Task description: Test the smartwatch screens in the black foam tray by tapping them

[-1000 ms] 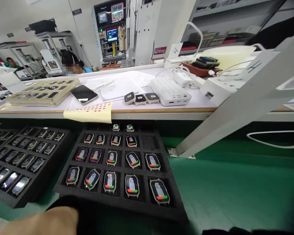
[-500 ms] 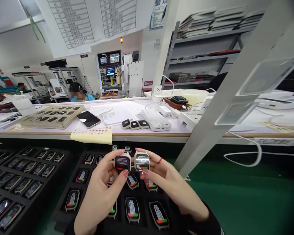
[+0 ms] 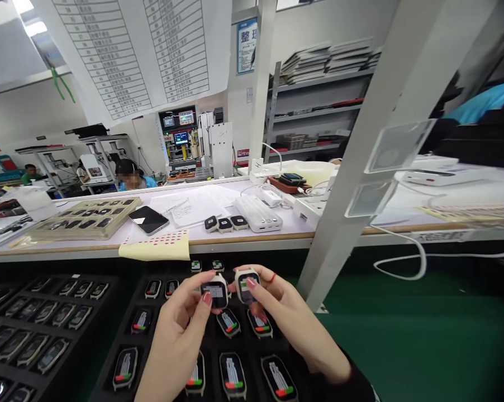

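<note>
Two strapless smartwatches with pale cases are held side by side above a black foam tray (image 3: 145, 349). My left hand (image 3: 180, 326) is closed round the left smartwatch (image 3: 217, 296), its thumb against the dark screen. Round the right smartwatch (image 3: 243, 290) my right hand (image 3: 283, 312) is closed, with the thumb lying on the glass. Below them, tray smartwatches (image 3: 232, 375) sit in separate slots, several showing white text with red and green bars. My hands and wrists hide some slots.
A second tray of smartwatches (image 3: 46, 357) lies at the left. On the bench stand a phone (image 3: 148, 219), three small watch bodies (image 3: 225, 224), a white power bank (image 3: 258, 214) and a beige tray (image 3: 84, 219). A slanted metal post (image 3: 352, 167) rises at the right. A person (image 3: 130, 176) sits beyond.
The view has shifted, and the scene sits lower in it. My right thumb has moved up onto the right watch's screen. Both watch screens show different content, the right one now with a green part.
</note>
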`<state>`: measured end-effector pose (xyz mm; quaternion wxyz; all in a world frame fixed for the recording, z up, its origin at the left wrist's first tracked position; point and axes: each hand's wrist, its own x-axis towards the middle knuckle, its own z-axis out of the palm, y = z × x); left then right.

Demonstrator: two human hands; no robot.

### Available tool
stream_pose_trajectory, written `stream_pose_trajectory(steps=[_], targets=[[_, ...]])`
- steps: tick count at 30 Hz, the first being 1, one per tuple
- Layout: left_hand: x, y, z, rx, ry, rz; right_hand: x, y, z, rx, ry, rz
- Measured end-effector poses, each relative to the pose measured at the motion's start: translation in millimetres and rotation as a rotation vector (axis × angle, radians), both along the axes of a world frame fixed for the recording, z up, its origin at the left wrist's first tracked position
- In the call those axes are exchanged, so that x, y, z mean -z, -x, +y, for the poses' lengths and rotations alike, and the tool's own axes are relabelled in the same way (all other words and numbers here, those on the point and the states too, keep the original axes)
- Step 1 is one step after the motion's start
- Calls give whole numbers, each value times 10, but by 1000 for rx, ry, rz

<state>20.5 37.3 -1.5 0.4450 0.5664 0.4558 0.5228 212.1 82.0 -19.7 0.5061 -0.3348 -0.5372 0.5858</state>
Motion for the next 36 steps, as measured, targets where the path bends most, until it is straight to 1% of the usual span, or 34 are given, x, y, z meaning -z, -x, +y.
stream_pose_trajectory(steps=[6,13,16,24,30,36], targets=[[-2,-2,17,24,-15,-13,-6,15,-24,24,51,64],[45,-25,20,-29,-26,12,7,17,-18,1,39,101],[45,-51,26,-80,-48,-30,-20,-2,-25,-3,28,110],[2,-116,58,-221,-163,-88,-73,-108,-110,-28,-19,142],[30,-181,51,-187,-185,-48,-58,-171,-119,-25,-60,171],[75,-123,77,-116,-182,9,-34,-188,-75,-4,-80,155]])
